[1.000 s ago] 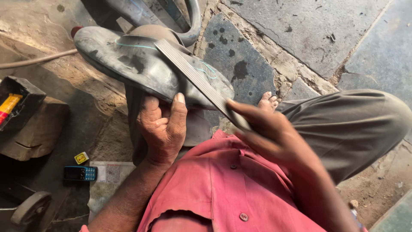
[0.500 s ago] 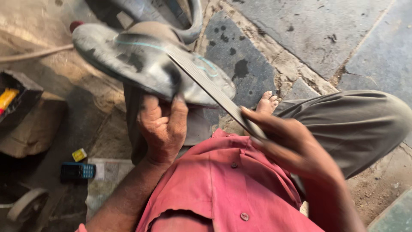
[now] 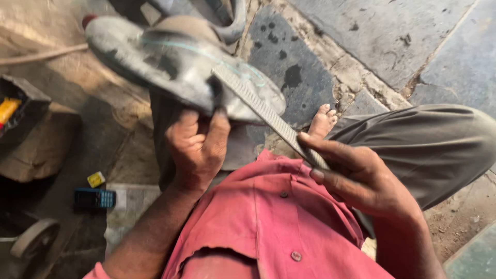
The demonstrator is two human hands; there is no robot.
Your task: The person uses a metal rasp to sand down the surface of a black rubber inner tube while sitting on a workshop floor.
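The flat metal file (image 3: 268, 121) lies with its long axis on a diagonal, its far tip pointing up and to the left onto the grey shoe sole (image 3: 170, 67), its near end running down and to the right into the person's right hand (image 3: 361, 181). The file's tip rests on the sole's near edge, touching it. The sole sits in the upper left of the head view, bottom face up, its own length running left to right with a slight downward slant.

The right hand's grip is closed around the file's near end, fingers curled across it and the forearm coming in from the lower right. The left hand (image 3: 196, 147) reaches up from below, its grip closed on the sole's near edge with the fingertips pressed against the underside.

A bare foot (image 3: 321, 120) shows on the stone floor (image 3: 372, 36) just beside the file. A small phone (image 3: 94, 198) lies on the floor at the left, well apart.
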